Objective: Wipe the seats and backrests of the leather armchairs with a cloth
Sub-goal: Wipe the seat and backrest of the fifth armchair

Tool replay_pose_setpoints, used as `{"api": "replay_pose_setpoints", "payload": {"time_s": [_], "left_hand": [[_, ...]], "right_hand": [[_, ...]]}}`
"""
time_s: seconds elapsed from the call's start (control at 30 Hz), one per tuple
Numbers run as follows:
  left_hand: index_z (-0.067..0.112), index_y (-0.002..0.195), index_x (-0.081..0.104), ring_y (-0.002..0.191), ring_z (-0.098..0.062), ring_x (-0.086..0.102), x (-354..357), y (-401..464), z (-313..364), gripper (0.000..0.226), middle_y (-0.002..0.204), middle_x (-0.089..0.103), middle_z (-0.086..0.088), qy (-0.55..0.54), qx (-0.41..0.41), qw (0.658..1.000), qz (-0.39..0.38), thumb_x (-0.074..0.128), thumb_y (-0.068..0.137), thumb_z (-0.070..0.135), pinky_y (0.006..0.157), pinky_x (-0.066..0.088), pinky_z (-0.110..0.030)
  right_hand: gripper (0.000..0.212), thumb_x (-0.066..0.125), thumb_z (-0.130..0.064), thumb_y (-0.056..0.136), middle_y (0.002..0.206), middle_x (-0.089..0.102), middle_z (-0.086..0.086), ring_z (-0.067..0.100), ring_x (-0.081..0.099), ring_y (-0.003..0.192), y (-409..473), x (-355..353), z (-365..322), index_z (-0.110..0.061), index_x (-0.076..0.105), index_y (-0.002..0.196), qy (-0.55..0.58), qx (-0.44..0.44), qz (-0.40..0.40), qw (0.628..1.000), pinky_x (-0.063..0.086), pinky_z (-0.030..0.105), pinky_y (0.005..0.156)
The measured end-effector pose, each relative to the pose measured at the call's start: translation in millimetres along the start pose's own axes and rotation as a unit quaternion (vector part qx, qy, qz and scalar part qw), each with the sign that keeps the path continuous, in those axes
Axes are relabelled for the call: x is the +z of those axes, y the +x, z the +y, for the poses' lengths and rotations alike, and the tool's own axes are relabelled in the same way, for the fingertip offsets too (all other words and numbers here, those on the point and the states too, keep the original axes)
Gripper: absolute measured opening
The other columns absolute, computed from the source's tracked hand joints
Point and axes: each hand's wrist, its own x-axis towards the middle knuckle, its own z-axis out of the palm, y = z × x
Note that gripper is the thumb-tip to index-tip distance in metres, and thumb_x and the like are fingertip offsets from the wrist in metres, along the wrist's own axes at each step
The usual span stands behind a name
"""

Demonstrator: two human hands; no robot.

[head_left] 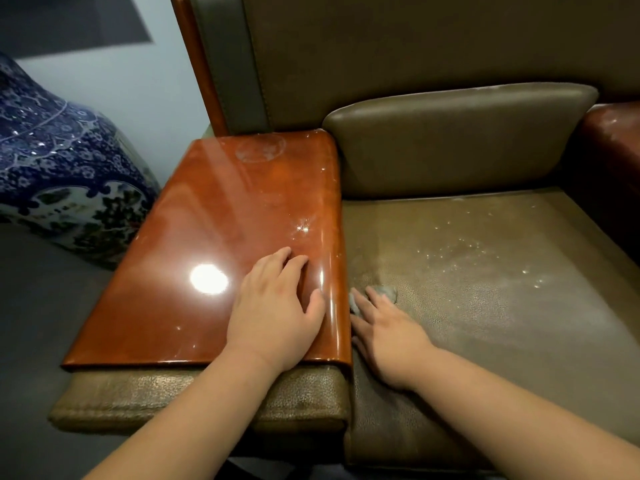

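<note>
Left hand (277, 306) flat, grip wide, on glossy reddish-brown wooden armrest (221, 237). Right hand (388, 330) presses small grey cloth (382, 293) against olive leather seat cushion (485, 289), fingers straight.

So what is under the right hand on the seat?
A small grey cloth lies under the right hand, pressed on the seat cushion. Only its edges show past the fingers; the rest is covered.
</note>
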Motion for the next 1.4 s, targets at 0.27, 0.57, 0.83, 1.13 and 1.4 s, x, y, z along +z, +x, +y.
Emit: {"api": "replay_pose_setpoints", "payload": {"time_s": [0.27,0.57,0.83,1.13,1.4], "left_hand": [[0.041,0.165,0.02,0.161,-0.014,0.002,-11,5,4,0.071,0.175,0.005,0.008,-0.011,-0.038,0.996,-0.078,0.041,0.101,0.063,0.13,0.002,-0.034],[0.033,0.161,0.034,0.161,-0.025,0.01,-15,118,10,0.061,0.174,0.017,-0.001,-0.066,-0.154,0.986,-0.007,0.044,0.103,0.049,0.132,0.01,-0.051],[0.031,0.168,0.007,0.163,-0.022,-0.004,5,144,8,0.077,0.177,0.001,-0.001,0.046,-0.144,0.981,-0.118,0.021,0.101,0.066,0.133,-0.001,-0.045],[0.033,0.168,0.004,0.163,-0.022,-0.01,5,148,5,0.081,0.177,-0.006,0.001,0.067,-0.152,0.973,-0.159,0.022,0.098,0.07,0.132,-0.001,-0.047],[0.028,0.169,0.01,0.163,-0.023,-0.009,4,149,7,0.082,0.178,-0.003,-0.001,0.068,-0.154,0.971,-0.168,0.03,0.099,0.064,0.132,0.003,-0.051]], "right_hand": [[0.056,0.031,-0.042,0.109,0.174,-0.004,0.003,0.031,-0.008,0.159,47,-21,21,-0.03,0.024,0.163,0.055,0.089,0.023,0.994,-0.012,0.039,0.124],[0.059,0.037,-0.039,0.107,0.174,0.002,0.007,0.032,-0.001,0.16,31,-31,45,-0.027,0.026,0.164,0.014,-0.005,-0.055,0.998,-0.01,0.041,0.125],[0.06,0.037,-0.04,0.107,0.173,-0.007,0.007,0.034,-0.013,0.158,71,-47,50,-0.028,0.023,0.164,0.061,-0.002,-0.102,0.993,-0.012,0.045,0.126],[0.063,0.027,-0.04,0.109,0.169,-0.028,0.003,0.024,-0.032,0.152,163,-73,96,-0.024,0.007,0.166,0.045,0.146,-0.127,0.98,-0.016,0.041,0.124],[0.066,0.053,-0.047,0.098,0.173,0.011,0.012,0.035,0.007,0.159,112,-57,96,-0.023,0.041,0.158,0.016,-0.139,-0.17,0.975,0.005,0.047,0.129]]}}
